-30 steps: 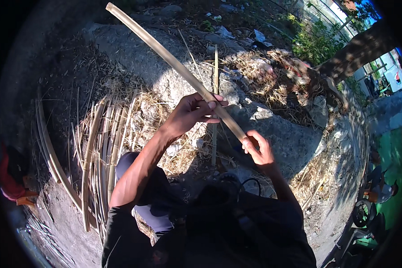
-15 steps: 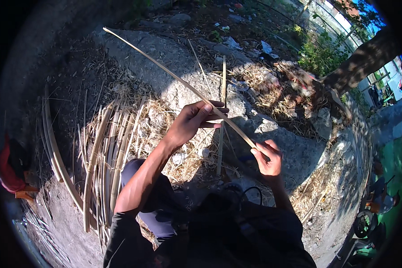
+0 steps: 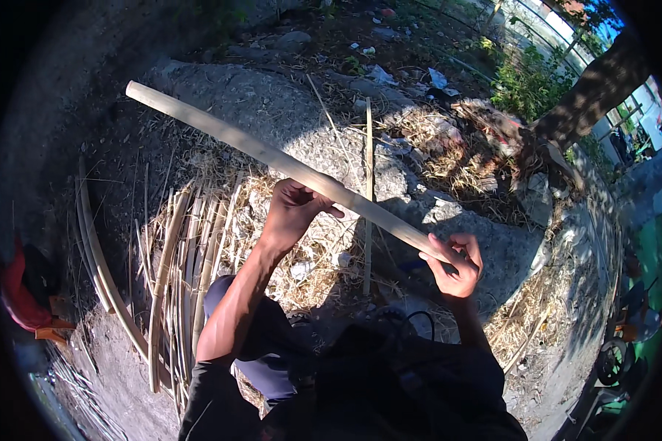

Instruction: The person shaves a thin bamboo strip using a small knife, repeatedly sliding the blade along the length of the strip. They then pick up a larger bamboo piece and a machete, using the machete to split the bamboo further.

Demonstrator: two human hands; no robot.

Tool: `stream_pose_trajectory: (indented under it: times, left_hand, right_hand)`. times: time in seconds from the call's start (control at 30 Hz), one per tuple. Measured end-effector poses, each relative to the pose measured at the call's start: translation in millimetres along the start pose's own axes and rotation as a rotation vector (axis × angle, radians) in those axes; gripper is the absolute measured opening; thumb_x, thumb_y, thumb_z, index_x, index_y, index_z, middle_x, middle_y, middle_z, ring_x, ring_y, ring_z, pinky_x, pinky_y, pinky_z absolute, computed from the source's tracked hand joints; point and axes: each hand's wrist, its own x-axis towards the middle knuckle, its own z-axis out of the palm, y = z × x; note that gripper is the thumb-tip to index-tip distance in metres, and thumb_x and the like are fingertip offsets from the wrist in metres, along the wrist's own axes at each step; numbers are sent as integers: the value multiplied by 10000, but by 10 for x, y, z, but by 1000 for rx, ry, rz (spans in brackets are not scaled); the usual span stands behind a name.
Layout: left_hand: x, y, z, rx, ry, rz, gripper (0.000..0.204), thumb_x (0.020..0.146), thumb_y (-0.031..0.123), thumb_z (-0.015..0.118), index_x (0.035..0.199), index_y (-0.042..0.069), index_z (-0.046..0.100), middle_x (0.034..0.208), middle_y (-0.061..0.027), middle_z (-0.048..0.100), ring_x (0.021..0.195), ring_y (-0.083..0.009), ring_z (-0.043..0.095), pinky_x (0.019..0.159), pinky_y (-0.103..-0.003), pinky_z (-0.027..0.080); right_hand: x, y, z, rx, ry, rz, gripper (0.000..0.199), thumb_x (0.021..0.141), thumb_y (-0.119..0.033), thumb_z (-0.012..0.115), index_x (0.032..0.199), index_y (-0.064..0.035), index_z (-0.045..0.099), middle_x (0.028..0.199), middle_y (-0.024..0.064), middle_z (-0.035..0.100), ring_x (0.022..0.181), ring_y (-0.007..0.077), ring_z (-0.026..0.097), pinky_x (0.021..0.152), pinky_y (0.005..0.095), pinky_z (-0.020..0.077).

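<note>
A long, flat bamboo strip (image 3: 243, 143) slants across in front of me, its broad pale face showing. Its far end points up to the left, the near end down to the right. My right hand (image 3: 456, 266) pinches the near end, thumb laid on the face. Around the middle of the strip, my left hand (image 3: 290, 217) is closed at its lower edge; some fingertips are hidden behind it. Beyond the hands, a narrower upright strip (image 3: 368, 154) and a thin stick (image 3: 329, 117) lean over the rock.
Several split bamboo lengths (image 3: 165, 283) lie to my left, with longer curved strips (image 3: 99, 257) beside them. A large pale rock (image 3: 235, 95) and dry shavings (image 3: 309, 283) are ahead and below. A tree trunk (image 3: 592, 92) rises at right; a red object (image 3: 23, 290) is at far left.
The bamboo strip has been rolled from its thin edge to its broad face. My left hand has shifted left and lower, its thumb no longer on top. The right hand moved slightly right.
</note>
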Motion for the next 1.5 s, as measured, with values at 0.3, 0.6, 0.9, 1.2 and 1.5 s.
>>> stream_pose_trajectory:
  times: [0.3,0.6,0.9,1.2,1.5]
  left_hand:
    - [-9,38,96,-11,34,-5,123,1000,97,702,1093,17,704,976,-102,750,881,-200,734,713,-341,601]
    - [106,59,137,174,93,-215,191,1012,181,717,1134,56,639,1049,-65,730,994,-177,725,815,-315,575]
    - [-62,-124,592,92,-304,-297,667,962,-13,707,1552,64,405,1501,-129,555,1427,-263,509,1145,-409,509]
    - [-10,-204,501,-30,15,-235,258,986,35,708,1218,-37,619,1107,-168,765,1117,-253,733,992,-387,603]
    - [54,-98,298,-40,203,-194,211,995,20,693,1192,-22,628,1105,-180,762,1078,-253,740,963,-397,624]
  right_hand:
    - [-27,29,-8,-23,-9,20,492,694,-64,939,1162,-167,827,959,28,574,769,151,574,626,290,460]
    - [-315,327,326,661,-3,249,195,923,1,775,1099,12,693,963,102,650,737,147,642,615,268,506]
    - [-244,107,557,950,-124,500,252,967,69,694,1212,68,633,936,103,644,635,131,647,548,270,530]
    - [13,92,334,600,-500,450,502,1046,-171,667,1499,-17,512,1230,138,699,1145,212,682,1016,360,533]
    - [-320,543,222,630,-583,549,317,1118,-230,531,1306,-23,680,947,78,724,890,140,679,810,303,525]
